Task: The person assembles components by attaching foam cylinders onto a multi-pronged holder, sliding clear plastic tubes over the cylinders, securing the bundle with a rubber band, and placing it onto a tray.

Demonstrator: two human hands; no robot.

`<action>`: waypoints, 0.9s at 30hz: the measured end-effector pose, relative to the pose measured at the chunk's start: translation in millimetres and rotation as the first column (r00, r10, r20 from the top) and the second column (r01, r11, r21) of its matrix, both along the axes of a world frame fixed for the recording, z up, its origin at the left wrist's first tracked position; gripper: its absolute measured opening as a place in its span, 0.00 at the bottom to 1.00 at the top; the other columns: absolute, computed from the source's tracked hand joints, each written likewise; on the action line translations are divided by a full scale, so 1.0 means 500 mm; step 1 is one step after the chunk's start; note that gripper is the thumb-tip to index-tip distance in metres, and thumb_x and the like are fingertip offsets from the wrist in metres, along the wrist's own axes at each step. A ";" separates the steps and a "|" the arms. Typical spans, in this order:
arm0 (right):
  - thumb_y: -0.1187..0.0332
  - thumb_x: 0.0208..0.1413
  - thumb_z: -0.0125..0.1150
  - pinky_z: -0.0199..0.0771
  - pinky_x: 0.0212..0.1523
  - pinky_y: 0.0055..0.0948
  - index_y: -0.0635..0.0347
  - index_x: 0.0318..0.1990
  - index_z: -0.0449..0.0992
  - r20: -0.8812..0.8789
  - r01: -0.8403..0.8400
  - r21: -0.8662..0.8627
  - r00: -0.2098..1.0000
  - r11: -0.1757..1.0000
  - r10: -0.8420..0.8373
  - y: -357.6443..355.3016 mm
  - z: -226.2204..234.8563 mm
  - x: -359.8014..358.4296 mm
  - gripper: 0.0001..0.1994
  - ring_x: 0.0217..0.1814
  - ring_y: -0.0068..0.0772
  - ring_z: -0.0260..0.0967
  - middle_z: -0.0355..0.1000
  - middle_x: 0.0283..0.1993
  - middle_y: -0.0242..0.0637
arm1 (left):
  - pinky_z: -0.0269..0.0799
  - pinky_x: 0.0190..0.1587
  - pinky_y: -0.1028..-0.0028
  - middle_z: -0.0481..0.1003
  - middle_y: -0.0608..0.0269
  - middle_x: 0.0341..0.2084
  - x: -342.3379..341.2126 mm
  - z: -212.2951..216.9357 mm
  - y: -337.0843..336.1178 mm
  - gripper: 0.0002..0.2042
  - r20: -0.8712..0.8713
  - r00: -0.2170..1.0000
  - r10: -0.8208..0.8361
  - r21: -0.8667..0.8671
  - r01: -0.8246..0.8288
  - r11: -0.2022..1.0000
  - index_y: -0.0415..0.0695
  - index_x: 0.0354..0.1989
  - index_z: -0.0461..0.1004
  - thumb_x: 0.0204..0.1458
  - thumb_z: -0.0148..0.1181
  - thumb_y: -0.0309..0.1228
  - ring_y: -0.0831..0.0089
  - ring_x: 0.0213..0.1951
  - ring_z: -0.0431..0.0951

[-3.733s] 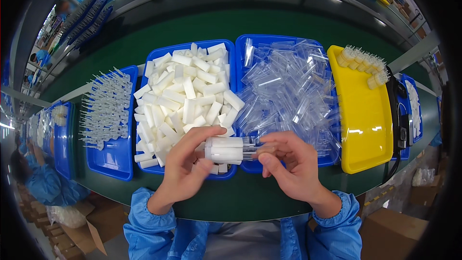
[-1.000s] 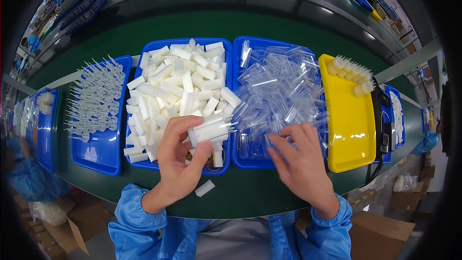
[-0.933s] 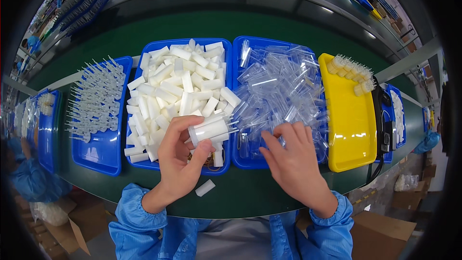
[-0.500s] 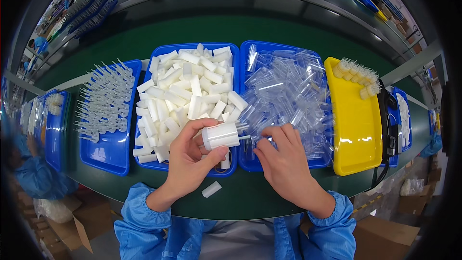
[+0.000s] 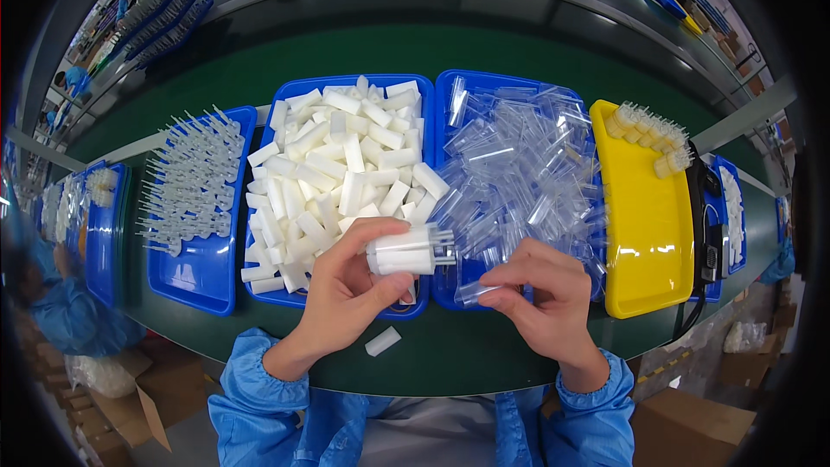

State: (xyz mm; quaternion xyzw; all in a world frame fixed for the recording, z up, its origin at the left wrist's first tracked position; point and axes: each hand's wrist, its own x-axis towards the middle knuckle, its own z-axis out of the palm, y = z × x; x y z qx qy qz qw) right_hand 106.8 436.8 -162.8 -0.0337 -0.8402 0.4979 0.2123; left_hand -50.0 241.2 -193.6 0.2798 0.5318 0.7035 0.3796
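Observation:
My left hand (image 5: 341,285) is closed round a bundle of white cylinders (image 5: 402,252), with thin prongs sticking out of its right end. In a pinch between thumb and fingers, my right hand (image 5: 551,301) holds a small clear plastic tube (image 5: 472,293), a little right of and below the prongs. Behind my left hand lies a heap of white foam-like blocks (image 5: 333,160) in a blue tray (image 5: 290,86). Many clear plastic tubes (image 5: 514,164) fill a second blue tray (image 5: 443,125) beyond my right hand. One loose white block (image 5: 383,342) rests on the green table.
At the left, a blue tray (image 5: 192,277) carries many thin-tipped white parts (image 5: 190,182). A yellow tray (image 5: 648,259) stands at the right with assembled bundles (image 5: 648,134) at its far end. Beside it are a black device (image 5: 713,246) and cable. A co-worker's blue sleeve (image 5: 82,320) shows at far left.
My right hand has drawn back toward me and now pinches a clear tube. The bundle in my left hand has turned slightly and sits a little lower.

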 end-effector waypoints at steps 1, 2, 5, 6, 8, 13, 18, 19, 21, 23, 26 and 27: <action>0.79 0.52 0.70 0.67 0.28 0.21 0.62 0.43 0.83 0.039 -0.005 -0.177 0.999 0.984 0.012 0.001 -0.007 -0.002 0.10 0.29 0.23 0.69 0.72 0.31 0.35 | 0.79 0.41 0.76 0.72 0.56 0.50 0.000 0.002 0.000 0.23 0.085 0.996 -0.027 0.037 0.024 0.999 0.39 0.63 0.65 0.58 0.60 0.17 0.74 0.46 0.77; 0.79 0.53 0.69 0.68 0.28 0.20 0.63 0.45 0.82 0.075 -0.003 -0.348 0.997 0.937 0.031 0.002 -0.012 -0.003 0.11 0.29 0.21 0.70 0.72 0.32 0.35 | 0.79 0.41 0.76 0.72 0.56 0.50 -0.001 0.004 0.000 0.23 0.085 0.996 -0.030 0.036 0.027 0.999 0.39 0.63 0.65 0.58 0.60 0.17 0.74 0.46 0.77; 0.80 0.55 0.67 0.71 0.30 0.19 0.66 0.48 0.80 0.092 0.046 -0.518 0.996 0.854 0.002 0.002 -0.002 -0.003 0.12 0.32 0.19 0.71 0.72 0.33 0.35 | 0.78 0.42 0.75 0.72 0.55 0.50 -0.002 0.005 -0.004 0.24 0.109 0.992 -0.066 -0.018 0.068 0.997 0.39 0.63 0.65 0.58 0.60 0.17 0.74 0.46 0.76; 0.80 0.55 0.67 0.71 0.30 0.19 0.66 0.48 0.80 0.092 0.048 -0.519 0.996 0.853 0.000 0.003 -0.007 -0.002 0.12 0.32 0.19 0.71 0.72 0.33 0.35 | 0.78 0.43 0.75 0.72 0.56 0.50 -0.002 0.005 -0.003 0.23 0.098 0.993 -0.064 -0.036 0.068 0.997 0.39 0.63 0.65 0.58 0.60 0.17 0.74 0.46 0.77; 0.80 0.57 0.65 0.74 0.32 0.18 0.67 0.50 0.79 0.036 0.061 -0.548 0.998 0.834 -0.049 0.005 -0.019 0.001 0.12 0.33 0.19 0.72 0.73 0.35 0.36 | 0.78 0.43 0.75 0.72 0.56 0.50 0.003 0.004 -0.002 0.23 0.087 0.994 -0.069 -0.055 0.074 0.996 0.39 0.62 0.66 0.58 0.61 0.17 0.74 0.46 0.77; 0.79 0.58 0.65 0.74 0.32 0.18 0.68 0.49 0.79 0.115 0.136 -0.529 0.989 0.838 -0.088 -0.005 -0.016 -0.002 0.11 0.33 0.19 0.74 0.75 0.36 0.37 | 0.77 0.49 0.72 0.70 0.56 0.53 0.010 -0.019 -0.004 0.21 -0.216 0.976 -0.001 -0.040 -0.008 0.999 0.39 0.58 0.69 0.55 0.63 0.17 0.69 0.52 0.75; 0.78 0.58 0.66 0.74 0.32 0.17 0.68 0.48 0.79 0.150 0.148 -0.561 0.986 0.814 -0.076 -0.016 -0.025 -0.005 0.11 0.32 0.18 0.74 0.77 0.34 0.37 | 0.74 0.51 0.73 0.70 0.54 0.54 0.014 -0.010 0.010 0.21 -0.428 0.903 0.039 -0.022 -0.054 0.998 0.40 0.56 0.71 0.52 0.65 0.18 0.66 0.53 0.75; 0.77 0.58 0.66 0.73 0.31 0.17 0.68 0.48 0.79 0.126 0.137 -0.513 0.989 0.847 -0.083 -0.018 -0.032 -0.005 0.11 0.31 0.17 0.74 0.77 0.32 0.36 | 0.73 0.51 0.73 0.71 0.53 0.53 0.014 -0.009 0.010 0.21 -0.445 0.895 0.040 -0.029 -0.059 0.998 0.40 0.55 0.72 0.52 0.66 0.18 0.65 0.52 0.75; 0.77 0.58 0.67 0.71 0.30 0.17 0.68 0.48 0.79 0.104 0.129 -0.463 0.990 0.877 -0.091 -0.017 -0.036 -0.003 0.11 0.29 0.16 0.73 0.77 0.30 0.35 | 0.73 0.51 0.71 0.72 0.52 0.52 0.013 -0.014 0.011 0.20 -0.492 0.870 0.031 -0.021 -0.048 0.999 0.39 0.53 0.73 0.51 0.66 0.19 0.64 0.51 0.75; 0.76 0.57 0.68 0.68 0.27 0.17 0.67 0.47 0.79 0.044 0.116 -0.292 0.993 0.950 -0.108 -0.016 -0.035 -0.003 0.11 0.26 0.15 0.71 0.76 0.28 0.34 | 0.73 0.50 0.70 0.72 0.52 0.50 0.013 -0.014 0.010 0.19 -0.539 0.842 0.026 -0.014 -0.040 0.999 0.39 0.52 0.74 0.50 0.67 0.20 0.63 0.50 0.76; 0.75 0.56 0.69 0.65 0.25 0.18 0.66 0.46 0.79 0.036 0.098 -0.177 0.995 0.979 -0.093 -0.017 -0.020 0.001 0.11 0.24 0.15 0.69 0.75 0.26 0.33 | 0.73 0.49 0.68 0.73 0.51 0.48 0.015 -0.008 0.009 0.18 -0.604 0.797 0.004 -0.046 -0.040 0.998 0.38 0.50 0.77 0.49 0.67 0.22 0.60 0.49 0.76; 0.75 0.56 0.69 0.65 0.25 0.18 0.66 0.46 0.79 0.036 0.097 -0.177 0.995 0.979 -0.092 -0.016 -0.023 0.001 0.11 0.24 0.15 0.69 0.75 0.26 0.33 | 0.73 0.49 0.68 0.73 0.51 0.48 0.015 -0.007 0.009 0.17 -0.620 0.785 0.014 -0.042 -0.052 0.998 0.38 0.50 0.77 0.49 0.67 0.23 0.61 0.49 0.76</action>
